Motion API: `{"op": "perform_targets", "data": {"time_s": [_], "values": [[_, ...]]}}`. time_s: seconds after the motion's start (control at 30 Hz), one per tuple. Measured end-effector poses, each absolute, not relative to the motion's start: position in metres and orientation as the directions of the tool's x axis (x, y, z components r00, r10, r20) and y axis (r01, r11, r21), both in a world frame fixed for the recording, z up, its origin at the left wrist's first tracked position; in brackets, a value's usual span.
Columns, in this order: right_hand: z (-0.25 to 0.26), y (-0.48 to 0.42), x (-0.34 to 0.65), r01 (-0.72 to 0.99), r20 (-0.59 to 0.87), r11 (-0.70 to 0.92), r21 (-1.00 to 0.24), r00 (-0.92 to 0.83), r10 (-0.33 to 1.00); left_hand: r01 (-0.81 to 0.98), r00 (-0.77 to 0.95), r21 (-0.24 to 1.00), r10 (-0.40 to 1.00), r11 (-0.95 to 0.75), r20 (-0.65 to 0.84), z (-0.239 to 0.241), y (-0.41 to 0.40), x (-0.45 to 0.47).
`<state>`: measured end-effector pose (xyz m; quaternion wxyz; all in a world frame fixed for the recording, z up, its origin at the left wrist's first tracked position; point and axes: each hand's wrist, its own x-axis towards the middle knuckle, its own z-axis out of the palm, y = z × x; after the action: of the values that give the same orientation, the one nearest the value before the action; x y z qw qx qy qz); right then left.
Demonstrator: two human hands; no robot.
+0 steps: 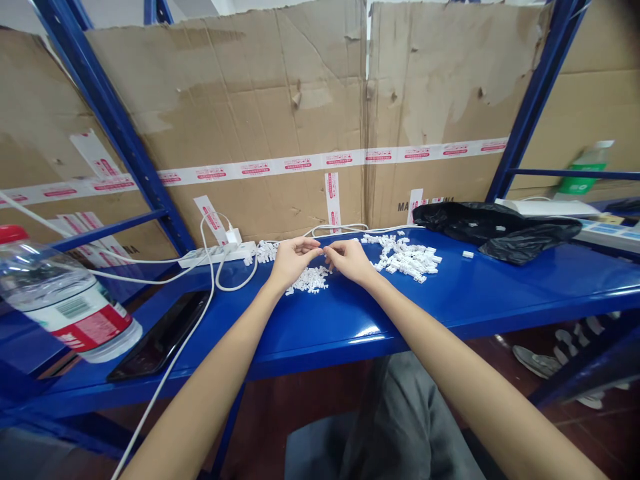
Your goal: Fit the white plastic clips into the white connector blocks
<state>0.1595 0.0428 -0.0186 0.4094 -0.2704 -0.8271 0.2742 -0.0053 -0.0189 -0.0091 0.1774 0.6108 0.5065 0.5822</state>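
As two bare hands meet over a blue metal shelf (525,283) in the view from the worn head camera, a pile of tiny white parts (309,281) lies close at seven o'clock from the fingertips, just below the left hand (296,259). A second heap of longer white pieces (407,260) spreads at three o'clock, near the right hand (351,260), and a smaller white cluster (267,251) sits at nine o'clock, beside a power strip (215,255). One loose white block (468,255) rests farther out at three o'clock.

Between two and three o'clock slumps a black plastic bag (530,230), white bits showing among its folds; whether they lie inside or on top cannot be told. A clear bottle (83,310) with a red cap leans well away, between eight and nine o'clock, past a dark flat device (160,337) at eight. How full the bottle is cannot be made out.

Both forearms reach forward and converge, the left from seven o'clock, the right from between four and five. On each hand, thumb and fingers curl inward, tips almost touching those opposite; whether either grasps a part is too small to tell.
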Motion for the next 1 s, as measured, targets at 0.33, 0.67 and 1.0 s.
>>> {"op": "perform_targets", "data": {"time_s": [0.33,0.67,1.0], "values": [[-0.0223,0.0477,0.1575,0.108,0.468,0.609,-0.786,-0.539,0.7,0.423,-0.164,0.804,0.837,-0.418,0.522,-0.0089,-0.0202,-0.0065],[-0.025,0.0514,0.1577,0.15,0.483,0.64,-0.753,-0.535,0.694,0.471,-0.104,0.736,0.798,-0.486,0.593,-0.0101,-0.0197,-0.0039],[-0.0233,0.0483,0.1581,0.171,0.494,0.678,-0.715,-0.563,0.663,0.497,-0.069,0.728,0.815,-0.472,0.575,-0.01,-0.0205,-0.0031]]}}
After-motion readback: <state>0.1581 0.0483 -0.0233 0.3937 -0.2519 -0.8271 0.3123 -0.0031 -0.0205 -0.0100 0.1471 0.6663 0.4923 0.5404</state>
